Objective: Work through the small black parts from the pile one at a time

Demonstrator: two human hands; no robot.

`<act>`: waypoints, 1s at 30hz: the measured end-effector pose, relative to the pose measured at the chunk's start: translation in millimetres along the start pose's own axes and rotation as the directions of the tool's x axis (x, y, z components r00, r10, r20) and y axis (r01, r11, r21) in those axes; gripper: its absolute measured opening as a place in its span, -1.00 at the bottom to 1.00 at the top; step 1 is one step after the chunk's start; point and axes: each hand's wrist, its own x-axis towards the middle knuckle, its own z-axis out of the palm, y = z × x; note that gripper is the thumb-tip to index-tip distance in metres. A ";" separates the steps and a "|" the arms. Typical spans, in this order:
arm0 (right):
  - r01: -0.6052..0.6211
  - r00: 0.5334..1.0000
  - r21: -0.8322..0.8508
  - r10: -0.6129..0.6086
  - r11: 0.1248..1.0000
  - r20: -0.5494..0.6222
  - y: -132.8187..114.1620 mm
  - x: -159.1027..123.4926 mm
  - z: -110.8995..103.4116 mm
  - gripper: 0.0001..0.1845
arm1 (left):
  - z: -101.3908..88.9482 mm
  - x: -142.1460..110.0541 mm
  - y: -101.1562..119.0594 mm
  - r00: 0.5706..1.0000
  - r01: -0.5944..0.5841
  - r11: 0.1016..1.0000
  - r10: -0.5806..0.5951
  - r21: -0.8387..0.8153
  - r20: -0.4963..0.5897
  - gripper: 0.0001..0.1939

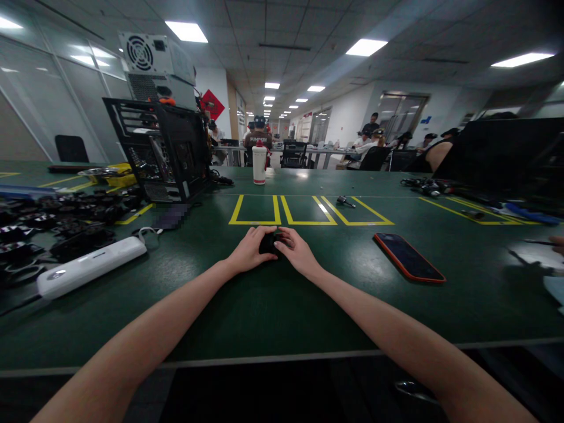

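Note:
A small black object [267, 243] sits between my two hands at the middle of the green table [247, 311]. Its exact kind is hidden by my fingers. My left hand [249, 252] curls around its left side, thumb in front and fingers over the top. From the right, my right hand [298, 252] closes on the same object with thumb and fingertips. Just beyond my hands, yellow tape outlines [255, 222] mark the tabletop. A small dark metal part [346, 202] lies in the right-hand outline.
At left are a white power strip [94, 267], many black parts [26, 217] and an open computer case [171, 153]. A white bottle [259, 164] stands at the back. To the right lies an orange-cased phone [409, 257]. Another person's hand [557, 244] shows at the right edge.

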 end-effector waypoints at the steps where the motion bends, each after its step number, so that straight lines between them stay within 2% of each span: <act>1: -0.002 1.000 -0.007 0.002 1.000 0.012 -0.6 -0.1 -0.1 -0.64 | -0.3 -0.1 0.2 1.000 0.004 1.000 -0.004 0.002 0.004 -0.34; 5: 0.015 0.998 0.015 -0.016 1.000 0.056 -2.7 -2.9 0.7 -0.69 | -1.6 -0.4 1.1 1.000 0.000 1.000 0.000 0.005 0.009 -0.34; 12: 0.041 0.999 0.018 -0.042 0.999 0.027 -6.3 -3.1 1.6 -0.78 | 0.4 0.5 -1.4 1.000 -0.011 1.000 0.010 0.008 0.001 -0.33; 17: 0.019 1.000 -0.003 -0.019 1.000 0.006 -4.5 -1.0 2.1 -0.63 | 1.8 0.8 -2.2 1.000 -0.016 1.000 0.016 0.006 -0.008 -0.32; 19: 0.028 1.000 -0.029 -0.028 0.999 0.008 -2.9 -1.7 2.4 -0.64 | 1.4 0.4 -1.7 1.000 -0.012 1.000 0.012 0.005 -0.009 -0.33; 24: 0.156 0.987 -0.139 -0.159 0.978 -0.007 -3.5 -5.7 4.0 -0.69 | 0.2 0.0 -0.8 1.000 -0.023 1.000 0.023 -0.005 -0.009 -0.35; 30: 0.216 0.974 -0.338 -0.228 0.916 0.004 -12.7 -10.6 5.2 -0.57 | 1.1 -0.2 -1.5 1.000 -0.004 1.000 0.004 -0.011 -0.008 -0.35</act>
